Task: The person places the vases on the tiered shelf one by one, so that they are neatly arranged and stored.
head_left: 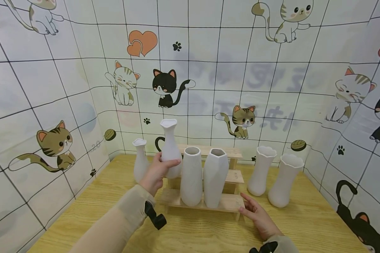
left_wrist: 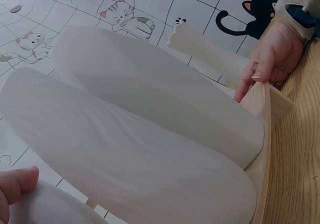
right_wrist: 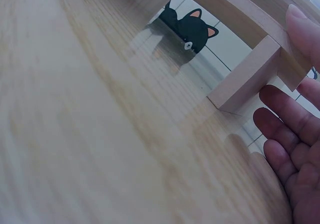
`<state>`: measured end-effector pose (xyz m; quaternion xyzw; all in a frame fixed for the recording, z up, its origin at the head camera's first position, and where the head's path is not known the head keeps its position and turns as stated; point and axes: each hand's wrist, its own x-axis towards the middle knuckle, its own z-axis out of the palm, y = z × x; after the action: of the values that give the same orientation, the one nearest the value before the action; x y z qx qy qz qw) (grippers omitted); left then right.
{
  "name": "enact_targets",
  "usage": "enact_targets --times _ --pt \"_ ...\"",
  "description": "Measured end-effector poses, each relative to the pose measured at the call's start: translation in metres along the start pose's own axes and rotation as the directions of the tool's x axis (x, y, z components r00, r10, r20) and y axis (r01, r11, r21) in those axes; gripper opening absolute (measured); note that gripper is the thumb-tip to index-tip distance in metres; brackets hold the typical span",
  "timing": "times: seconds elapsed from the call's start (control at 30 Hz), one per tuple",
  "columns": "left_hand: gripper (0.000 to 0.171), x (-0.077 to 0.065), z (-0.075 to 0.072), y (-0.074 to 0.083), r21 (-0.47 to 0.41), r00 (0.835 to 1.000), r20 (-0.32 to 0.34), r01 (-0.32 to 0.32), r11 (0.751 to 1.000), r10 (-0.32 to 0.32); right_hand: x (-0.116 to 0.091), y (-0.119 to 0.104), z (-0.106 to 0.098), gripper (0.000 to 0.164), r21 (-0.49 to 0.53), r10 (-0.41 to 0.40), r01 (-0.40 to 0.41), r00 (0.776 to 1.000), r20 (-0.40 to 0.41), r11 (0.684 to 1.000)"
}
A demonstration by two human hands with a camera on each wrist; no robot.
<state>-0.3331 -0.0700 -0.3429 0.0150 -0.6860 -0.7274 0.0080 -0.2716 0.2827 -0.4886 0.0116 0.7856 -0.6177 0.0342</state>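
Note:
My left hand (head_left: 155,174) grips a white vase (head_left: 170,149) with a slim neck and wavy flared rim, upright at the left of the three-step wooden stand (head_left: 168,196). The vase's base is partly hidden behind a neighbour. On the lowest step stand a rounded white vase (head_left: 191,177) and a faceted white vase (head_left: 214,179). My right hand (head_left: 256,218) pinches the right end of that step; in the right wrist view the thumb (right_wrist: 302,31) lies over the board (right_wrist: 245,21) and the other fingers spread below it.
Left of the stand is a smaller narrow-necked white vase (head_left: 140,161). To the right stand two scallop-rimmed white vases, the nearer one (head_left: 283,182) in front of the other (head_left: 261,172). A wall with cat pictures (head_left: 202,80) encloses the wooden table (head_left: 190,235).

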Motion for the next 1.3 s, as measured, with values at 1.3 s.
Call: enact_targets --times 1.3 --pt "0.066 0.019 0.027 -0.012 -0.017 0.999 0.028 -0.033 0.999 0.034 0.003 0.003 -0.001 0.070 0.002 -0.009 0.009 1.000 -0.012 1.000"
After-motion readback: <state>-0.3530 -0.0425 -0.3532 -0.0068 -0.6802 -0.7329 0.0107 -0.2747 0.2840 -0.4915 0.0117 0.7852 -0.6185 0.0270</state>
